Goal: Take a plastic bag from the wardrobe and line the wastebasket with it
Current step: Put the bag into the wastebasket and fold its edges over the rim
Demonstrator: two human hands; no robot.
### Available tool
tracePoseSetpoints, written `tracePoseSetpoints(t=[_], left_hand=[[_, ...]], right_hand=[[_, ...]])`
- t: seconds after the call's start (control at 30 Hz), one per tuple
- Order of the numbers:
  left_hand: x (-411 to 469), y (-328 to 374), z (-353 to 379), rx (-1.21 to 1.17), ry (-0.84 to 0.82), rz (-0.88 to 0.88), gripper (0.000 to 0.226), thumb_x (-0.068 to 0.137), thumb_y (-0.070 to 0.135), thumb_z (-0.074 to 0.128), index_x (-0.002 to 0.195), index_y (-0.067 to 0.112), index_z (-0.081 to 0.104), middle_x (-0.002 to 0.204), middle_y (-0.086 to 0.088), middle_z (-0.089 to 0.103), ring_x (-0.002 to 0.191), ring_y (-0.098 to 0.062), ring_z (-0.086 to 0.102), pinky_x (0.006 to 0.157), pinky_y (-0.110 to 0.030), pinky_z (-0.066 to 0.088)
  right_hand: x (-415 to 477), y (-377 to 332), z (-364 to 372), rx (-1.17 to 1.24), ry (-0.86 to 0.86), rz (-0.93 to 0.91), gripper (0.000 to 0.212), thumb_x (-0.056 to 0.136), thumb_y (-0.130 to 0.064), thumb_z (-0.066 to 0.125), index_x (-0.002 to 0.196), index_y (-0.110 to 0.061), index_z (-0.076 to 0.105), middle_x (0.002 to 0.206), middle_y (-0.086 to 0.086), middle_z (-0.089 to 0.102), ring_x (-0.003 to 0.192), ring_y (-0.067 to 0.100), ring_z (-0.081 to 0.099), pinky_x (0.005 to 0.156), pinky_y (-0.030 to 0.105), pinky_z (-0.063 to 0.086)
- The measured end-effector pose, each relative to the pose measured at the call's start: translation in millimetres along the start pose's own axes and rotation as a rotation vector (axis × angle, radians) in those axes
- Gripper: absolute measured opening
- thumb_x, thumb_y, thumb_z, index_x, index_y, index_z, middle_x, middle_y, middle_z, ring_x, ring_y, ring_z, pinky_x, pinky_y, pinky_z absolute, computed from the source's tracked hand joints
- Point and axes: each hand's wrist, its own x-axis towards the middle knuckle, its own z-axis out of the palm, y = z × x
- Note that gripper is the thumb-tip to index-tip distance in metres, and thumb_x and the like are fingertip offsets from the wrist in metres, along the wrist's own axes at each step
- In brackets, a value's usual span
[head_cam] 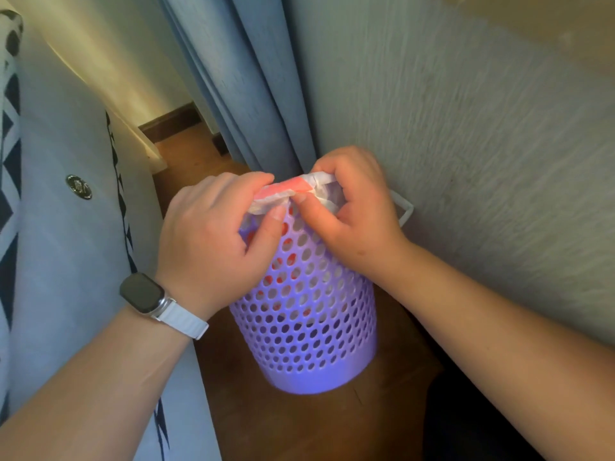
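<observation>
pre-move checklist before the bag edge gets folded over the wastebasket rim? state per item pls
1. Wastebasket upright on the floor: ok.
2. Left hand gripping the plastic bag: ok.
3. Right hand gripping the bag edge: ok.
4. Bag reaching down inside the basket: ok, bag material with reddish patches shows through the holes.
5. Bag edge folded over the rim all round: not ok, it is bunched between the hands.
6. Far side of the rim, by the wall: cannot tell, hands hide it.
</observation>
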Motion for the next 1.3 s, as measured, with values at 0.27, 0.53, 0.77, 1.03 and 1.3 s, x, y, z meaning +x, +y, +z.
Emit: tracePoseSetpoints(t=[0.27, 0.53, 0.77, 1.03, 1.3], left_hand=[[-1, -10, 5, 0.010, -0.022, -0.091, 0.026, 0.091, 0.028, 0.049, 0.080, 0.009, 0.062, 0.070, -0.001, 0.055, 0.066, -0.023, 0.053, 0.059, -0.037, 0.041], [-1, -9, 7, -0.108, -0.015, -0.169, 0.018, 0.089, 0.024, 0.054, 0.080, 0.010, 0.062, 0.073, 0.003, 0.054, 0.069, -0.008, 0.044, 0.057, -0.026, 0.033], [-1, -8, 7, -0.039, -0.078, -0.037, 0.031, 0.088, 0.040, 0.055, 0.100, 0.014, 0.068, 0.091, -0.003, 0.067, 0.086, -0.025, 0.060, 0.076, -0.039, 0.041], [-10, -15, 21, -0.029, -0.152, 0.001, 0.015, 0.090, 0.025, 0.054, 0.098, 0.018, 0.065, 0.086, 0.000, 0.063, 0.084, -0.026, 0.057, 0.073, -0.035, 0.036], [-19, -24, 30, -0.003, -0.235, -0.079, 0.017, 0.088, 0.025, 0.049, 0.092, 0.017, 0.064, 0.085, 0.001, 0.061, 0.083, -0.027, 0.057, 0.074, -0.037, 0.035]], right_hand=[[-5, 4, 5, 0.063, -0.075, 0.040, 0.036, 0.084, -0.038, 0.066, 0.101, -0.007, 0.064, 0.097, 0.004, 0.063, 0.092, 0.022, 0.059, 0.085, 0.048, 0.046], [1, 14, 0, 0.056, 0.022, 0.065, 0.028, 0.077, -0.031, 0.066, 0.085, -0.004, 0.063, 0.089, 0.005, 0.061, 0.084, 0.023, 0.058, 0.078, 0.043, 0.046], [-5, 13, 2, -0.074, 0.063, -0.007, 0.025, 0.077, -0.032, 0.068, 0.077, -0.009, 0.058, 0.076, 0.006, 0.055, 0.071, 0.027, 0.052, 0.067, 0.045, 0.040], [-14, 11, 11, -0.179, -0.026, -0.045, 0.031, 0.081, -0.037, 0.069, 0.077, -0.008, 0.061, 0.076, 0.005, 0.056, 0.077, 0.028, 0.054, 0.076, 0.044, 0.040], [-10, 20, -3, -0.138, -0.435, -0.085, 0.031, 0.075, -0.034, 0.067, 0.101, -0.017, 0.065, 0.100, 0.000, 0.062, 0.096, 0.023, 0.057, 0.088, 0.039, 0.040]])
